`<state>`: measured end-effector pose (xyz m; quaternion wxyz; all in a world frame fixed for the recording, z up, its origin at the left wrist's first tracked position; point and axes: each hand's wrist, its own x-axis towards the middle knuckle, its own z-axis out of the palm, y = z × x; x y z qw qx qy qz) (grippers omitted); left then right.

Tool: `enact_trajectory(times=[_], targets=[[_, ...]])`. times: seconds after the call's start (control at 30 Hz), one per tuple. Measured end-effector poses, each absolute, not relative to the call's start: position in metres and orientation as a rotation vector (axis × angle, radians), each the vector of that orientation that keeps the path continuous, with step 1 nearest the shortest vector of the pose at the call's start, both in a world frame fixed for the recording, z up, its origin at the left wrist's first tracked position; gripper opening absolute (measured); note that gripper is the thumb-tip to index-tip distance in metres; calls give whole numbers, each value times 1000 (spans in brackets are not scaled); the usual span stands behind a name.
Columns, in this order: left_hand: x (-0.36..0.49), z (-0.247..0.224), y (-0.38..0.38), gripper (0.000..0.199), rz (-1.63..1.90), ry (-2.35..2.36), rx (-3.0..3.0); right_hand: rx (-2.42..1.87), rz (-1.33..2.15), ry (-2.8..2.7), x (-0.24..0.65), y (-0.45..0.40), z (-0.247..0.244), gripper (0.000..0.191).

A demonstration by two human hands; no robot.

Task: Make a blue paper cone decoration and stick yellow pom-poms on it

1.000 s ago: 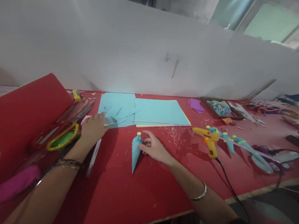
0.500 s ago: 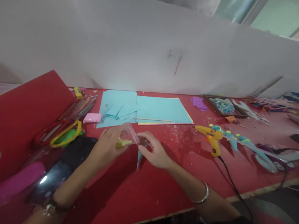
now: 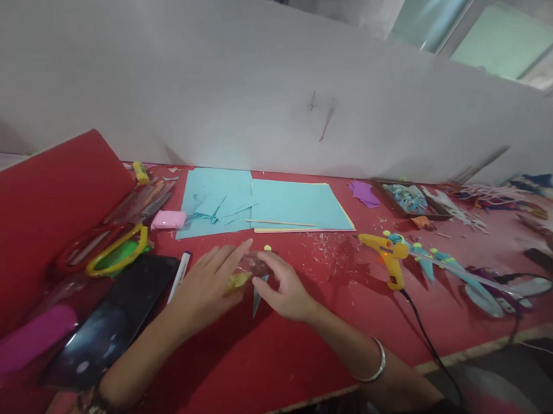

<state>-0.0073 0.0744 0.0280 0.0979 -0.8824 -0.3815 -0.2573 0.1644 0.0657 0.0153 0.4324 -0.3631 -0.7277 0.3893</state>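
My left hand (image 3: 207, 287) is curled around a clear plastic wrapper (image 3: 251, 264) with something yellow (image 3: 238, 281) inside it. Close on its right, my right hand (image 3: 284, 288) holds a small pale blue paper cone (image 3: 257, 300) between thumb and fingers, its point toward me. A small yellow ball (image 3: 267, 248) shows just above the right fingers. The wrapper reaches between both hands, and the left fingertips hide part of it.
Blue sheets (image 3: 299, 202) and paper strips lie at the back. A yellow glue gun (image 3: 388, 253), blue cones and a tray (image 3: 443, 214) stand right. Left are a black phone (image 3: 117, 322), scissors (image 3: 139, 249), a white marker (image 3: 179, 277) and a pink block (image 3: 168, 220).
The wrapper has moved lower between my hands, and my left hand has turned flatter over it. The white marker and the yellow ball now show.
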Motion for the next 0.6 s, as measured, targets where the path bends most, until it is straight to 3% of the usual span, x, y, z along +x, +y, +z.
enact_trajectory(times=[0.2, 0.6], targets=[[-10, 32, 72, 39, -775, -1328, -2697, -1016, 1015, -1740, 162, 68, 14, 22], [-12, 32, 70, 35, -910, -1529, -2735, -1015, 1249, -1549, 159, 70, 6, 26]])
